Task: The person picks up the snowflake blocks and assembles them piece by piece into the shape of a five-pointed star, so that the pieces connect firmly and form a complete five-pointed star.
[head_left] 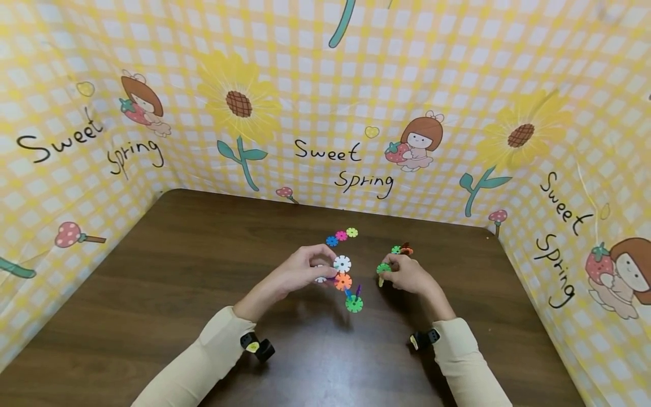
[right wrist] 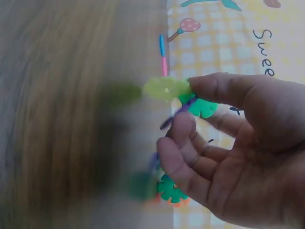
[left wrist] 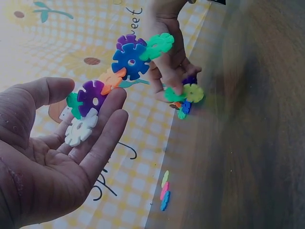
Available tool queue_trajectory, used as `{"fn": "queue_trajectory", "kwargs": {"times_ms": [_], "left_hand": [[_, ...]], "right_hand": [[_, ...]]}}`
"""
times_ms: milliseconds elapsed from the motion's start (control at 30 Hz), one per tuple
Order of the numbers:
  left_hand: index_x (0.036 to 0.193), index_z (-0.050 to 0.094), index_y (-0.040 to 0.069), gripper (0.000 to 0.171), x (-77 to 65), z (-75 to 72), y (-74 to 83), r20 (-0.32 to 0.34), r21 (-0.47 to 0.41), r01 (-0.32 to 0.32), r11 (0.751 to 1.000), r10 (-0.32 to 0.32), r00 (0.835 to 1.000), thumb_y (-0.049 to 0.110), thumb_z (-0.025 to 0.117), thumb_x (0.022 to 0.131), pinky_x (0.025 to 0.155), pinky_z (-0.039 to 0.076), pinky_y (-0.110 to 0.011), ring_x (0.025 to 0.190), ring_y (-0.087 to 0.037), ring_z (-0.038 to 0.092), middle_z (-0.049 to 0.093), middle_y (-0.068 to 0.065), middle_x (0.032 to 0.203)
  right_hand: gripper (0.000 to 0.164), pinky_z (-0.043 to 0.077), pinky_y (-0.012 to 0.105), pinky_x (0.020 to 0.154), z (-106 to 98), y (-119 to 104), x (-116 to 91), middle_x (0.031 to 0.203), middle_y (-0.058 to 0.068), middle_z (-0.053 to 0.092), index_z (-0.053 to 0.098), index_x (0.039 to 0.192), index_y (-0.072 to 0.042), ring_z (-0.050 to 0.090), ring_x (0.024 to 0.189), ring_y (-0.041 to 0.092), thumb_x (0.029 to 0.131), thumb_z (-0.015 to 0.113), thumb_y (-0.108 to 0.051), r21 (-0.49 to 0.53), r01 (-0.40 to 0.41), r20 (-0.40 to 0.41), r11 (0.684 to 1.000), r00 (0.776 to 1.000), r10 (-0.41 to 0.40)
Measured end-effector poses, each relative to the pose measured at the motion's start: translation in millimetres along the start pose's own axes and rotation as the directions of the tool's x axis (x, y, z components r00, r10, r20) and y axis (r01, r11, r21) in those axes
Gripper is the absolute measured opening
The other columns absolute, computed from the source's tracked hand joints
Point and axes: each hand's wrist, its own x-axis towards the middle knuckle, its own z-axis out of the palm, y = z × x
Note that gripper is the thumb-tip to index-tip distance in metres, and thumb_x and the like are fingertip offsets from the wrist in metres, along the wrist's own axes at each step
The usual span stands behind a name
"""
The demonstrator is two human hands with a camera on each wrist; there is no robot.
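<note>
My left hand point(head_left: 297, 272) pinches a linked chain of notched plastic snowflake discs between thumb and fingers, above the table. In the left wrist view the chain shows a white disc point(left wrist: 81, 128), a purple disc point(left wrist: 90, 98), an orange disc point(left wrist: 113, 79), a blue disc point(left wrist: 130, 62) and a green disc point(left wrist: 159, 45) at its far end. To the right, my right hand point(head_left: 411, 276) grips a small joined piece, with a yellow-green disc point(right wrist: 164, 89), a green disc point(right wrist: 202, 106) and a purple disc point(right wrist: 178, 113). Its fingers partly hide that piece.
Just beyond my right hand is another cluster of discs, including a green disc point(head_left: 395, 250) and a brown disc point(head_left: 405, 248). A row of blue point(head_left: 331, 241), pink and yellow discs lies farther back on the brown table point(head_left: 203, 254). Yellow checked cloth point(head_left: 315, 102) walls in the back and sides.
</note>
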Motion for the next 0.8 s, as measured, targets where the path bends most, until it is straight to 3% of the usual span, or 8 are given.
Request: {"fn": "queue_trajectory", "kwargs": {"times_ms": [300,533,800], "left_hand": [[0.12,0.06,0.001,0.029,1.5,1.5,-2.8,-0.014,0.009,-0.013,1.0,0.013,1.0,0.009,0.067,0.093,0.084,0.055,-0.055,0.082,-0.023,0.069,0.069,-0.014,0.102],[0.12,0.063,0.005,0.027,-0.1,1.3,-2.3,-0.033,0.108,0.0,0.994,0.004,0.999,0.012,0.066,0.094,0.082,0.056,-0.051,0.081,-0.027,0.066,0.065,-0.009,0.101],[0.114,0.067,0.007,0.022,2.1,1.5,-2.0,0.015,0.271,-0.082,0.959,0.081,0.997,0.01,0.072,0.093,0.079,0.054,-0.031,0.088,-0.017,0.061,0.067,-0.004,0.106]], "right_hand": [[0.008,0.052,0.033,0.065,-5,-19,1,0.083,0.014,0.067,0.064,0.101,-0.01,0.062,0.072,0.031,0.099,0.065,-0.017,0.189,0.213,-0.028,0.958,0.977,-0.212],[0.011,0.055,0.045,0.072,-10,-43,-5,0.083,0.012,0.066,0.065,0.103,-0.011,0.063,0.078,0.041,0.1,0.065,-0.021,0.253,0.262,-0.064,0.931,0.965,-0.254],[0.013,0.053,0.038,0.063,-15,-67,-16,0.079,0.011,0.066,0.067,0.104,-0.005,0.062,0.069,0.025,0.099,0.065,-0.017,0.274,0.299,-0.132,0.914,0.953,-0.272]]}}
